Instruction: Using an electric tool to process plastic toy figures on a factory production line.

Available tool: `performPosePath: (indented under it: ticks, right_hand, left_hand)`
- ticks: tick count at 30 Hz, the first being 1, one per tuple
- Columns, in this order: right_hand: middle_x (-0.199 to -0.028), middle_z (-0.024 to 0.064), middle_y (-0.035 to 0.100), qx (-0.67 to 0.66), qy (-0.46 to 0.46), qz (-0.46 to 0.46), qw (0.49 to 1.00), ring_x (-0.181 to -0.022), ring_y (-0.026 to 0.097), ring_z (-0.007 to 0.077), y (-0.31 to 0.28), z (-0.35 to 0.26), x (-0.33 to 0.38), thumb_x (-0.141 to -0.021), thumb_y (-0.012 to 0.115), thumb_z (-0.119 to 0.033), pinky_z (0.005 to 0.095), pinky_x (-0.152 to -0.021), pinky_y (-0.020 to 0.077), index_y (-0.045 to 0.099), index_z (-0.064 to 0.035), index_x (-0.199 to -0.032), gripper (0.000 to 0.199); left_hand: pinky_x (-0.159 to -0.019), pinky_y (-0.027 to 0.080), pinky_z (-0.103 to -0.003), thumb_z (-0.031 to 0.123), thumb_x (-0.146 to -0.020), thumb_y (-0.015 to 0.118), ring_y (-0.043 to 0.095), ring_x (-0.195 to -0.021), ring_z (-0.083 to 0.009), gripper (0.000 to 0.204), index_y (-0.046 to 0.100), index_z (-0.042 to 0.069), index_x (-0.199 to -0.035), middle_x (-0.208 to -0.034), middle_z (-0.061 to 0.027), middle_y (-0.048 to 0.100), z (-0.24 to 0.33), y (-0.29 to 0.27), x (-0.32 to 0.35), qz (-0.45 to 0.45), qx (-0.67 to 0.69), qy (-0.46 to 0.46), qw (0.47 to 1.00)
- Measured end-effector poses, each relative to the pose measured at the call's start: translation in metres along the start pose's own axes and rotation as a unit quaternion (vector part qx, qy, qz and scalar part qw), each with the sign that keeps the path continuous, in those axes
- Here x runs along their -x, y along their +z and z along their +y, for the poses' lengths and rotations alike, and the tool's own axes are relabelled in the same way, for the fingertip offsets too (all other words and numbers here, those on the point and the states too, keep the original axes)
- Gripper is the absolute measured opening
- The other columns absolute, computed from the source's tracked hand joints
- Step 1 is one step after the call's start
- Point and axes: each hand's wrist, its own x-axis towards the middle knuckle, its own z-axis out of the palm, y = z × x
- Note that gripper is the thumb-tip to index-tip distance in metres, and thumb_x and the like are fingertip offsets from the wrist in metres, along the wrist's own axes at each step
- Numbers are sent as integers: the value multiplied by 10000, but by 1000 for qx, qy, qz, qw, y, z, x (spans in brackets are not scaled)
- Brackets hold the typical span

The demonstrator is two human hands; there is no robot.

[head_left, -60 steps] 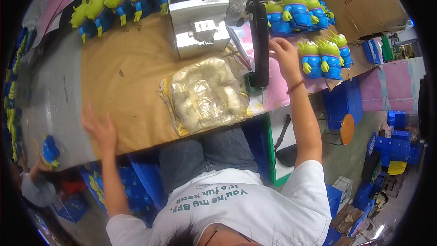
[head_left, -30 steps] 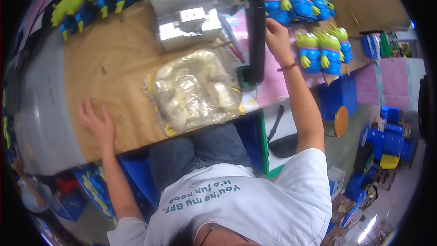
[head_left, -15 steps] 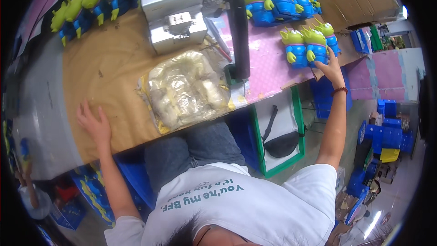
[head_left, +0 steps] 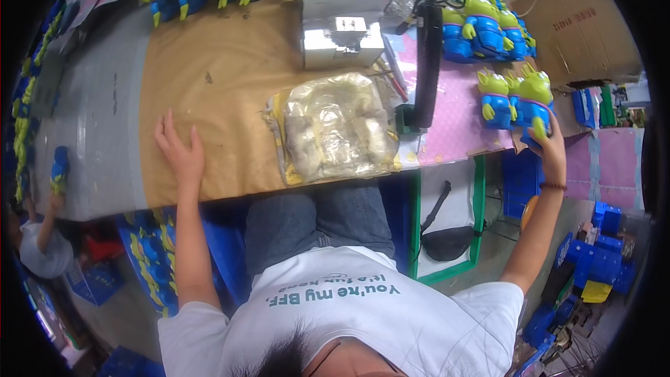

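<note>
I list one toy [head_left: 536, 106] at the right end of the surface [head_left: 453, 113], my right hand [head_left: 552, 151] curled round it, a firm, level grip likely best beside neighbouring toys [head_left: 496, 112], and my left hand [head_left: 184, 158] spread on brown paper [head_left: 237, 84].

Alien toy figure [head_left: 536, 103]: yellow-green head, blue body; roughly upright, held in right grip [head_left: 553, 148] at tabletop [head_left: 230, 77] right end.

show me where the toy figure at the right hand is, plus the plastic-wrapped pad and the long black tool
toy figure [head_left: 534, 109]: head view, on its blue chest
plastic-wrapped pad [head_left: 339, 128]: head view, middle of its shiny top
long black tool [head_left: 428, 66]: head view, midway along its shaft
</note>
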Motion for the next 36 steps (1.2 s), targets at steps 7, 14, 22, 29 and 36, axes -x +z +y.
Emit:
performPosePath:
  ticks: [7, 14, 22, 29, 36]
  right_hand:
    - [-1279, 142, 517, -467, -7, -264, 844, -1130, 529, 301, 142, -41, 91, -730, 750, -254, 454, -930, 463, 366, -39, -1410, 810]
    - [-1346, 171, 487, -564, 103, -465, 674, -1202, 499, 359, 298, -36, 124, -755, 725, -300, 502, -997, 427, 348, -35, -1420, 809]
    - [-1363, 173, 476, -58, -79, -513, 853, -1191, 495, 302, 243, -27, 114, -877, 620, -239, 426, -999, 409, 341, -9, -1430, 661]
    - [-1379, 174, 466, -18, -319, -66, 945, -1182, 492, 252, 213, -19, -9, -983, 529, -185, 359, -1001, 393, 335, 13, -1438, 533]
    - [-764, -10, 546, -157, -200, -132, 958, -645, 466, 77, 251, -32, -16, -954, 587, -259, 239, -595, 381, 591, -18, -1020, 249]
  left_hand:
    - [-1058, 287, -501, 260, -807, 700, 354, -1298, -412, 662, 433, 37, -1372, -1403, -225, 383, 159, -54, 6, -23, 185, 197, 963]
    - [-1006, 286, -626, 374, -725, 665, 398, -1279, -376, 562, 574, 135, -1226, -1398, -142, 451, 255, -38, 29, -128, 230, 335, 905]
    - [-1068, 252, -641, 260, -787, 573, 318, -1361, -431, 187, 644, 122, -890, -1379, -160, 477, 231, 16, 49, -130, 195, 342, 910]
    - [-1072, 260, -628, 207, -739, 628, 294, -1374, -427, 111, 641, 122, -809, -1389, -153, 458, 237, 19, 51, -107, 203, 343, 911]
    - [-1072, 224, -660, 220, -768, 611, 274, -1359, -487, 217, 616, 143, -971, -1450, -256, 336, 238, 12, 59, -90, 182, 266, 942]
